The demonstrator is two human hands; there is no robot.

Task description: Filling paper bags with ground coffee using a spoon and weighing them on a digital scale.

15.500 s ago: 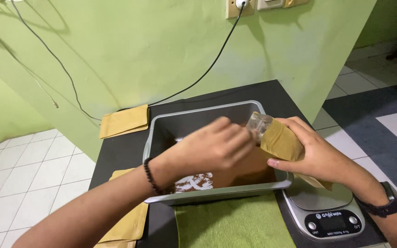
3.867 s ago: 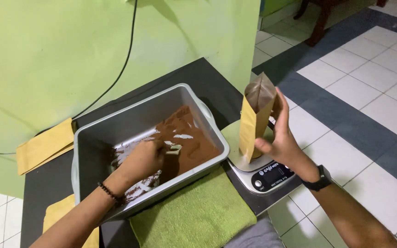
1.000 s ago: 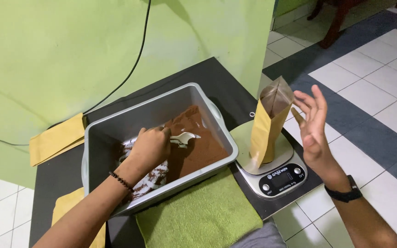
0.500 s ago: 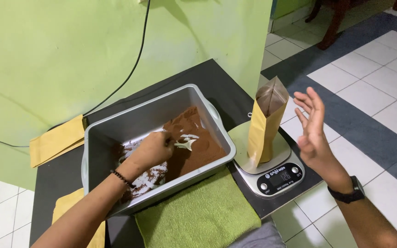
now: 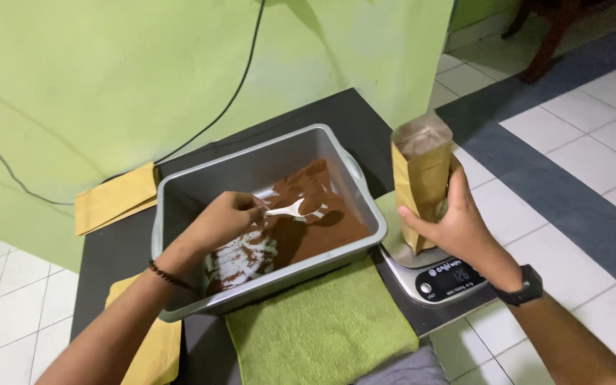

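My left hand (image 5: 224, 219) is inside a grey plastic tub (image 5: 194, 178) and grips a white plastic spoon (image 5: 290, 209), whose bowl carries brown powder. The brown powder (image 5: 319, 221) lies heaped in the right half of the tub. My right hand (image 5: 454, 221) is wrapped around a tall mustard-yellow pouch (image 5: 422, 178) with an open top. The pouch stands upright on a small digital kitchen scale (image 5: 450, 276) just right of the tub.
A green towel (image 5: 322, 331) lies in front of the tub on the black table (image 5: 119, 249). Flat yellow pouches lie at the back left (image 5: 115, 198) and front left (image 5: 155, 349). A black cable (image 5: 229, 107) runs down the green wall. Tiled floor is on the right.
My right hand, open beside the pouch a moment ago, has closed around it. My left hand has scooped powder with the spoon and shifted slightly right.
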